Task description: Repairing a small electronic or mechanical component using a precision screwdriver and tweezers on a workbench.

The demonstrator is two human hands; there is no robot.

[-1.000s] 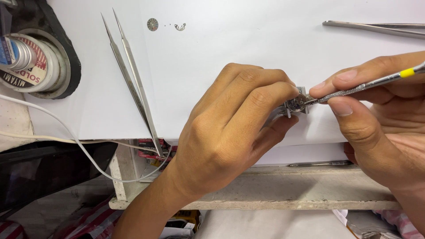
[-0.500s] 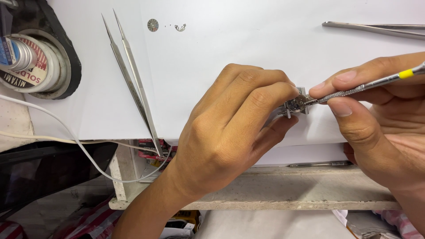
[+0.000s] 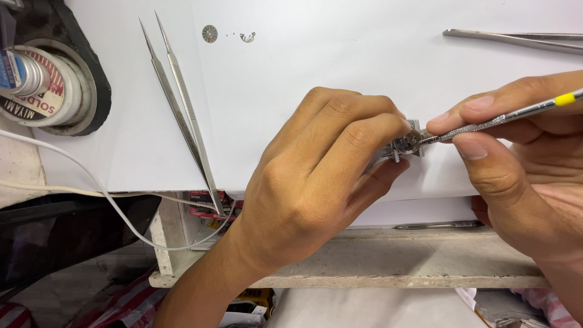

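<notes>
Two hands on job: your left hand (image 3: 316, 176) pinches small metal movement (image 3: 405, 144) by edges, just right of tweezers (image 3: 182, 115) on white sheet (image 3: 316, 54). Right hand (image 3: 516, 158) pinches screwdriver (image 3: 486, 121), tip touching movement. Light, fragile, likely slippery; grip rim only.

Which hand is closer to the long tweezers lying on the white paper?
Left. The left hand lies just right of the tweezers, not touching them. The right hand is farther right, holding a tool.
</notes>
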